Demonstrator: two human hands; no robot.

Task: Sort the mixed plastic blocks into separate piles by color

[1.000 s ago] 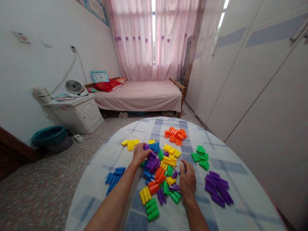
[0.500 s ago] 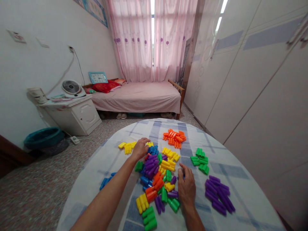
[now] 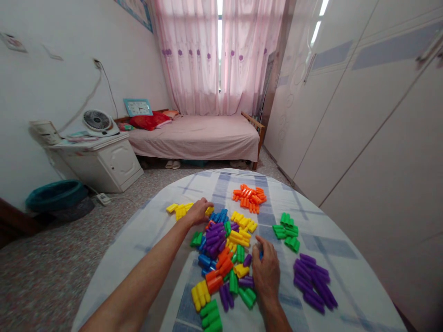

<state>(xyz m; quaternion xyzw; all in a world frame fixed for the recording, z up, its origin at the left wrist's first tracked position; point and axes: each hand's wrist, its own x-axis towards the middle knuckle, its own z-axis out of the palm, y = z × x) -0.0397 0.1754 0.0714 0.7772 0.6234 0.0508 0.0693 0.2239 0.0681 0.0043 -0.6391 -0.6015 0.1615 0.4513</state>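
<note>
A mixed heap of coloured plastic blocks (image 3: 226,251) lies in the middle of a round table with a checked cloth (image 3: 332,240). My left hand (image 3: 199,211) reaches to the heap's far left, fingers curled over a yellow block (image 3: 209,210) beside a small yellow pile (image 3: 178,210). My right hand (image 3: 266,272) rests on the cloth at the heap's right edge, fingers curled around a blue block (image 3: 260,253) that barely shows. Sorted piles lie around: orange (image 3: 249,195), green (image 3: 287,230) and purple (image 3: 314,282).
Beyond the table stand a bed with a pink cover (image 3: 197,136), a white cabinet (image 3: 98,159) with a fan (image 3: 97,122) on it, and a teal basin (image 3: 51,196) on the floor. White wardrobe doors (image 3: 363,115) line the right side.
My left hand has moved from the purple blocks in the heap up and left to a yellow block by the yellow pile. My right hand stayed nearly still. The view shifted slightly.
</note>
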